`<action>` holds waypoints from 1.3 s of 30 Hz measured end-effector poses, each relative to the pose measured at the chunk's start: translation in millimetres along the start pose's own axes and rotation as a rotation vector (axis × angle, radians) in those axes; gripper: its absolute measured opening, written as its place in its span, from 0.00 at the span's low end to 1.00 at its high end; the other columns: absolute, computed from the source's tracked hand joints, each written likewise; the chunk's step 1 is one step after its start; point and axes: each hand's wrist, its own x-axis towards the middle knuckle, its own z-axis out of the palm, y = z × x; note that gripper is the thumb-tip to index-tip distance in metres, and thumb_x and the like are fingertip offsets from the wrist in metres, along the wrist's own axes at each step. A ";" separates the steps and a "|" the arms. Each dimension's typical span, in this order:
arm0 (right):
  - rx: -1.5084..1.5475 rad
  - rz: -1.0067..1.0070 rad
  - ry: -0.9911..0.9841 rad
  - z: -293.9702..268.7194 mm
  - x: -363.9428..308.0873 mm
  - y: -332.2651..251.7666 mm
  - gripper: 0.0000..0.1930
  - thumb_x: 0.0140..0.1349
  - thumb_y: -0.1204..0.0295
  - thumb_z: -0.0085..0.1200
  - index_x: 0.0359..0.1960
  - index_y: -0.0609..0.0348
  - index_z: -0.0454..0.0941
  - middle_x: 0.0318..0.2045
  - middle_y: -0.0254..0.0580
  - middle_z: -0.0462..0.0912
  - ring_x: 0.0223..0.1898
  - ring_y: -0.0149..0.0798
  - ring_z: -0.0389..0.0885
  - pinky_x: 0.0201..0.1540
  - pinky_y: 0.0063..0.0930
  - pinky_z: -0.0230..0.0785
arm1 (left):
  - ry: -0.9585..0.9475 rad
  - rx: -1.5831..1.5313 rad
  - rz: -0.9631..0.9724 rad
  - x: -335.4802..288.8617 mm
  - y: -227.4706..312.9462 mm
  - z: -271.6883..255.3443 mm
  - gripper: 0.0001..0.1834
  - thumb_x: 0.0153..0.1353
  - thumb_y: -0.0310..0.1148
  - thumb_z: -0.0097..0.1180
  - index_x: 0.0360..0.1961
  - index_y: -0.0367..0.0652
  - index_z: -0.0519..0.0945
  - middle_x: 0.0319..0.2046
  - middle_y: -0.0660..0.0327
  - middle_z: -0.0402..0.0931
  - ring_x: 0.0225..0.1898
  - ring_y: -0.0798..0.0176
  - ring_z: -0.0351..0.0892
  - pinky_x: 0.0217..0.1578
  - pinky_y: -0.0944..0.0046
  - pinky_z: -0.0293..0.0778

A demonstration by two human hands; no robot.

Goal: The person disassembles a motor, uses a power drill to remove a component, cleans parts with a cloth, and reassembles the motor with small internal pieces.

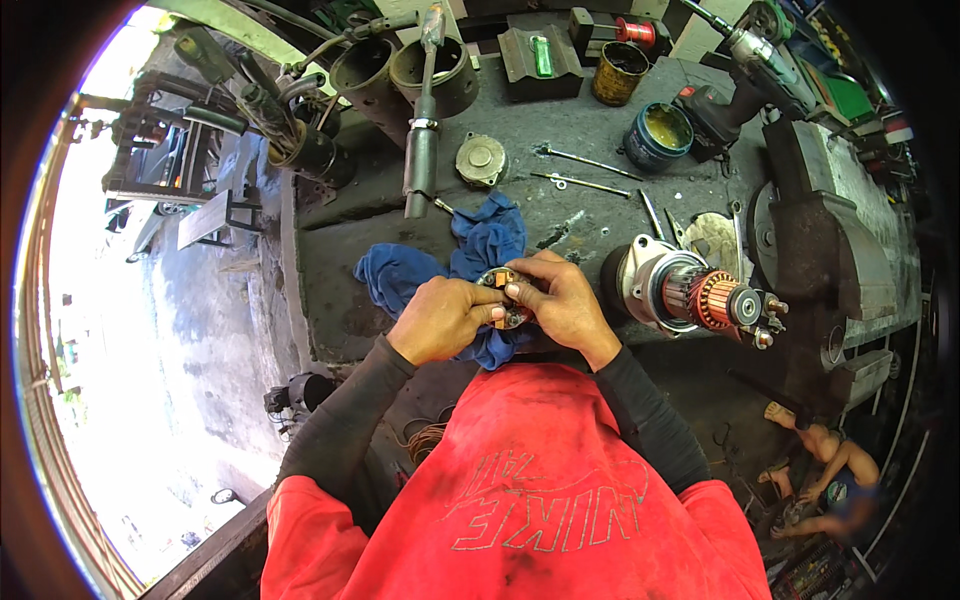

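Between both hands, above the front edge of the workbench, is a round brush holder (505, 283) with copper-coloured brush blocks. My left hand (448, 318) grips its left side, thumb and fingertips pressed near the lower block. My right hand (568, 308) closes on its right side, with the thumb by the upper block. Fingers cover much of the ring. A crumpled blue rag (400, 275) lies behind and beneath it. To the right, a starter motor armature (705, 297) with copper windings sticks out of its metal housing (640, 270).
A round metal end cover (481, 160), long bolts (590, 160) and a blue grease tub (660, 135) are farther back. A cordless impact wrench (735, 105) lies behind the tub. A bench vise (830, 240) stands at right. Another person (830, 470) sits low at lower right.
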 end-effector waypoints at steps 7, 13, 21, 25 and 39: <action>0.023 0.033 -0.026 -1.1 2.6 1.5 0.17 0.66 0.72 0.69 0.55 0.65 0.88 0.40 0.45 0.83 0.40 0.41 0.83 0.47 0.34 0.75 | -0.050 -0.152 -0.051 4.0 0.0 -5.5 0.16 0.71 0.35 0.66 0.58 0.49 0.89 0.41 0.51 0.91 0.37 0.58 0.88 0.44 0.59 0.79; 0.003 0.027 -0.015 0.1 3.8 3.8 0.17 0.66 0.72 0.69 0.55 0.65 0.88 0.40 0.45 0.83 0.39 0.40 0.82 0.45 0.33 0.74 | -0.087 -0.242 -0.072 2.8 -3.2 -4.8 0.15 0.72 0.33 0.64 0.58 0.47 0.89 0.43 0.51 0.91 0.37 0.64 0.86 0.46 0.61 0.79; 0.006 0.026 -0.003 2.7 2.5 6.2 0.17 0.66 0.72 0.69 0.54 0.64 0.89 0.39 0.44 0.83 0.38 0.40 0.81 0.44 0.34 0.74 | -0.089 -0.104 -0.022 -0.8 -0.1 -6.4 0.14 0.71 0.32 0.64 0.56 0.45 0.89 0.43 0.51 0.91 0.41 0.57 0.90 0.47 0.58 0.80; 0.006 0.043 0.002 3.6 3.2 5.2 0.16 0.65 0.72 0.69 0.53 0.64 0.89 0.38 0.44 0.83 0.38 0.41 0.81 0.43 0.35 0.74 | -0.051 -0.183 -0.048 -2.2 2.3 -3.9 0.14 0.71 0.32 0.64 0.54 0.45 0.90 0.42 0.51 0.91 0.39 0.55 0.90 0.46 0.57 0.80; -0.050 0.009 -0.036 3.4 3.5 -1.4 0.12 0.70 0.79 0.65 0.53 0.69 0.87 0.41 0.36 0.78 0.36 0.30 0.79 0.38 0.26 0.74 | -0.100 -0.367 -0.089 0.6 -10.8 -2.2 0.14 0.70 0.29 0.65 0.54 0.42 0.91 0.40 0.52 0.92 0.38 0.70 0.86 0.45 0.62 0.81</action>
